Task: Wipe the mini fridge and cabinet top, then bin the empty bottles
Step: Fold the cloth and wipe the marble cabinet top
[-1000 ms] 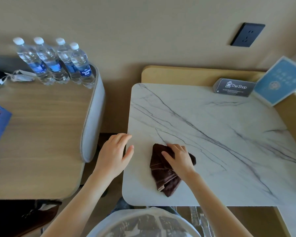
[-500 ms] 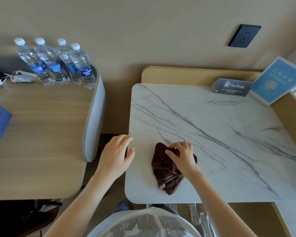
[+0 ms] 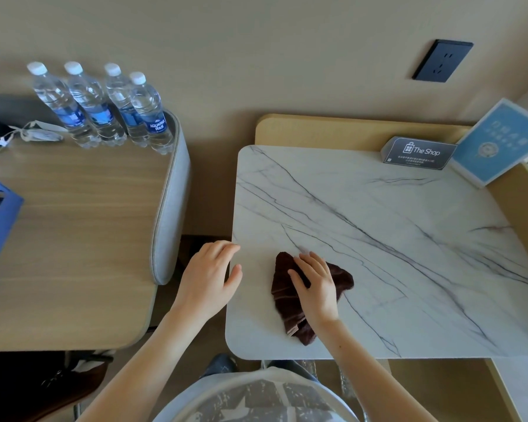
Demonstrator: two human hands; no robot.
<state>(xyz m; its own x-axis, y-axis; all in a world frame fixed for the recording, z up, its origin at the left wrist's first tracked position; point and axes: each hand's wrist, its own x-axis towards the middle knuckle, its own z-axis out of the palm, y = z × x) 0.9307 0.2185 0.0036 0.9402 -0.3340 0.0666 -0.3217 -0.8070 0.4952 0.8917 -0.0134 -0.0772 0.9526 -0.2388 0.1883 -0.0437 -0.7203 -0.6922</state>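
Wiping is in hand on the marble worktop [image 3: 393, 239], presumably the cabinet top. The right hand [image 3: 316, 283] lies flat on a dark brown cloth [image 3: 290, 309], fingers spread and pressed down rather than pinching, which suits pushing the crumpled cloth across the surface with broad contact. The cloth sits near the worktop's front left corner, so most of the marble toward the back and right is probably yet to be covered. The left hand [image 3: 209, 280] is open and holds nothing; it rests at the worktop's left edge with its fingertips [image 3: 230, 248] over the rim, apparently to brace the body. A small sign reading "The Shop" [image 3: 418, 152] and a blue card [image 3: 497, 141] stand along the back edge, clear of the wiping area. Four capped water bottles [image 3: 104, 108] stand upright in a close row at the back of the neighbouring wooden worktop [image 3: 73, 223], against the wall; whether any is empty cannot be told. No bin is visible.
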